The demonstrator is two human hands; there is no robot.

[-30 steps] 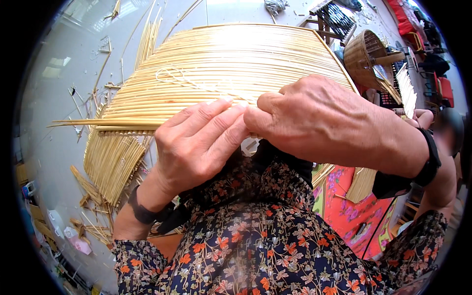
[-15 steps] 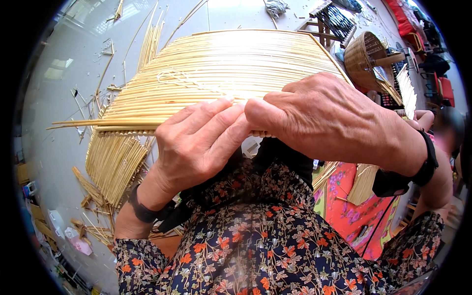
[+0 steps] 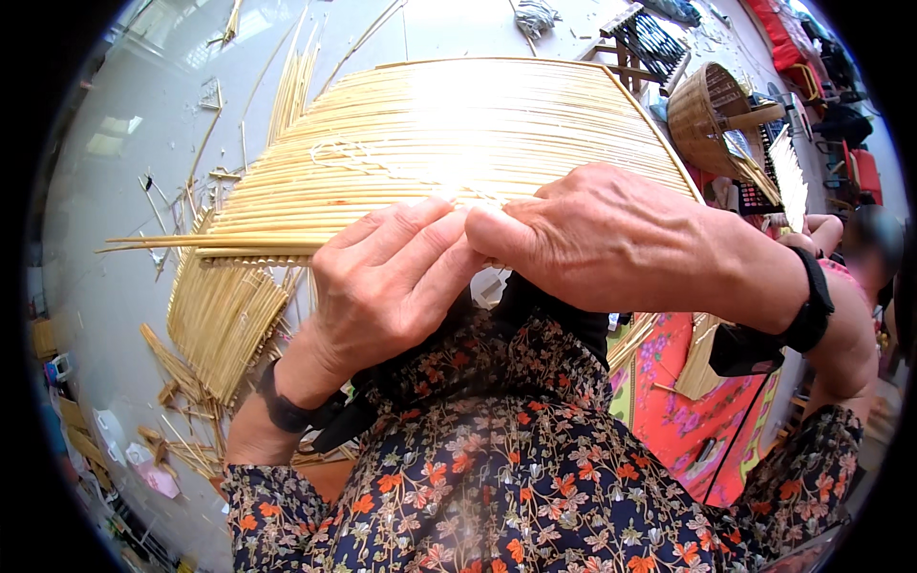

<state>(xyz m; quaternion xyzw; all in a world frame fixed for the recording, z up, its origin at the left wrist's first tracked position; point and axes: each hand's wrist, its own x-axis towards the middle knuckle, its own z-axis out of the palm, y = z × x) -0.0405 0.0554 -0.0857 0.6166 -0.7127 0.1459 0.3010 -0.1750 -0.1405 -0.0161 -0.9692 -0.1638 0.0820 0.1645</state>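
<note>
A broad mat of pale straw-coloured rods [image 3: 382, 124], its lower rods sticking out to the left, is held up before me. Its near edge is in the grip of my left hand [image 3: 392, 282], whose fingers lie close together over it. Beside it my right hand [image 3: 611, 239] is curled, its thumb bent down against the left fingertips at the edge. What is pinched between the two is hidden. A thin white strand [image 3: 334, 153] loops across the mat's rods. Under the left end of the mat lies another rod panel [image 3: 224, 310].
Loose stalks [image 3: 181, 430] litter the pale floor [image 3: 115, 210]. At the right stand a woven basket [image 3: 702, 105] and a dark slatted rack [image 3: 645, 38]. A pink floral cloth [image 3: 659, 430] carries more rod pieces. Another person [image 3: 860, 258] is at the right edge.
My right hand has shifted slightly toward the left and its thumb has moved onto the left fingertips. The mat sits a little lower in the picture than a second ago, both hands still on it.
</note>
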